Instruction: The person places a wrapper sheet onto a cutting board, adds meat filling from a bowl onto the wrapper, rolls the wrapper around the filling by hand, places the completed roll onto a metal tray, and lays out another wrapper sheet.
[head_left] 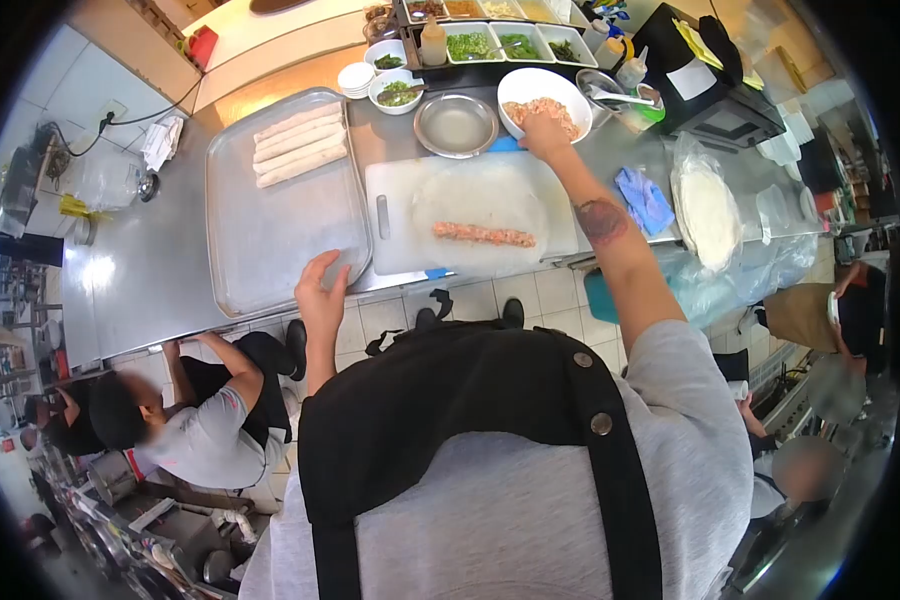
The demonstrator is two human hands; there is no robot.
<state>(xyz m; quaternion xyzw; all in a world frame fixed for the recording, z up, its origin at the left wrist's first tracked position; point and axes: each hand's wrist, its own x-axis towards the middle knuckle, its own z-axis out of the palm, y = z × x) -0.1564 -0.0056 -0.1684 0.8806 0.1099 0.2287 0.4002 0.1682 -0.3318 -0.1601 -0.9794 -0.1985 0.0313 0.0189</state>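
My right hand [544, 135] reaches into a white bowl [511, 88] of pinkish minced filling [567, 116]; its fingertips are hidden, so their grip does not show. My left hand [322, 288], fingers apart and holding nothing, hovers by the near right corner of a metal tray [260, 240]. Several pale rolls [300, 145] lie side by side at the tray's far end. On the white cutting board [392, 240] rests a thin, translucent round wrapper [480, 205]. A strip of filling [483, 235] runs across the wrapper's near half.
A round metal pan [456, 125] stands behind the board, near small bowls of chopped greens [398, 93]. Topping containers [470, 45] line the back. To the right are a blue cloth [645, 200] and a bagged stack of round wrappers [707, 215]. A person [200, 420] is at the left.
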